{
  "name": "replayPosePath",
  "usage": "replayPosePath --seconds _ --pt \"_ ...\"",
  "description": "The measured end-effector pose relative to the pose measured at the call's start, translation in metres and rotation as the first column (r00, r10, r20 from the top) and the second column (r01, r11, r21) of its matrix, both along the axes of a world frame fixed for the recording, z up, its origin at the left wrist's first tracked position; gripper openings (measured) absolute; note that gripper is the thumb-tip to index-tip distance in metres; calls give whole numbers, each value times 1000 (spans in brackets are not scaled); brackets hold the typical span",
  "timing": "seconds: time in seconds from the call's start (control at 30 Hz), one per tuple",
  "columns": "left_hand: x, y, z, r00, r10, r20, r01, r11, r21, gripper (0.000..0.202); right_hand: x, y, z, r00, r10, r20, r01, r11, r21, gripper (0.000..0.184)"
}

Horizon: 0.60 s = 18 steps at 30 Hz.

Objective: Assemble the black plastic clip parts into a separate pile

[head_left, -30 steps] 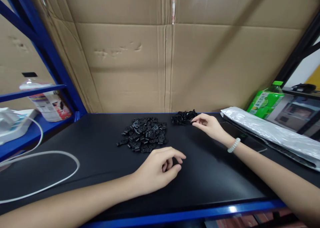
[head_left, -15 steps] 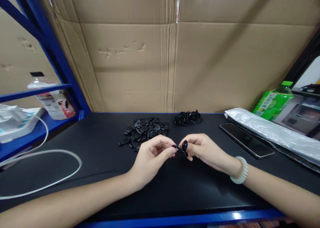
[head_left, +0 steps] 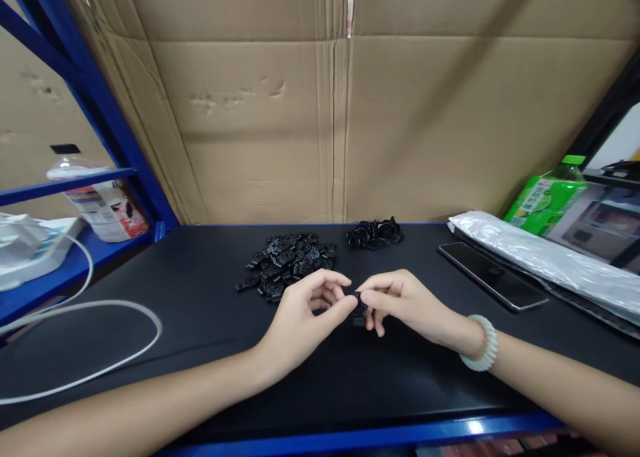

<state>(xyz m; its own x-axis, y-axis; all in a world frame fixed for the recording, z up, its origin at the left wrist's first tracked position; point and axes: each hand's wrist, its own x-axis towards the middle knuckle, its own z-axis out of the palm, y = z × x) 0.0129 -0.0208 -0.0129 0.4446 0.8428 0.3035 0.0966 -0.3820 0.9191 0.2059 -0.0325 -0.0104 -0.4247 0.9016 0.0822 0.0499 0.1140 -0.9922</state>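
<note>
A small black plastic part (head_left: 359,315) is held over the table between my two hands. My right hand (head_left: 400,300) pinches it between thumb and index finger, with the other fingers curled below. My left hand (head_left: 310,310) presses its thumb tip on the part's upper left side, its index finger arched above and its other fingers curled in. Fingertips hide much of the part, so its full shape cannot be made out. Behind my left hand lies a heap of black plastic parts (head_left: 285,260) with round, perforated ends. A smaller pile of black curved pieces (head_left: 374,234) lies behind my right hand.
A phone (head_left: 493,275) and a silvery plastic package (head_left: 540,263) lie on the right of the black table (head_left: 210,377). A green-capped bottle (head_left: 547,197) stands beyond them. At left, a white cable (head_left: 157,323) loops over the table beside a blue shelf frame (head_left: 145,183).
Half a second ago, a thin curved black piece and a rounder one showed between my fingers. Now the hands are closer, and the black part hangs downward beneath my fingertips.
</note>
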Motion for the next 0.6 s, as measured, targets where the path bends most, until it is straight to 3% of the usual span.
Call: replayPosePath --seconds 0.1,0.6 --pt "0 0 -1 998 -62 -12 60 993 -102 17 -1 -2 2 999 -21 50 17 997 71 32" --pt "-1 -1 -2 994 -107 23 109 980 -166 17 -1 -9 -1 973 -87 211 35 970 239 26"
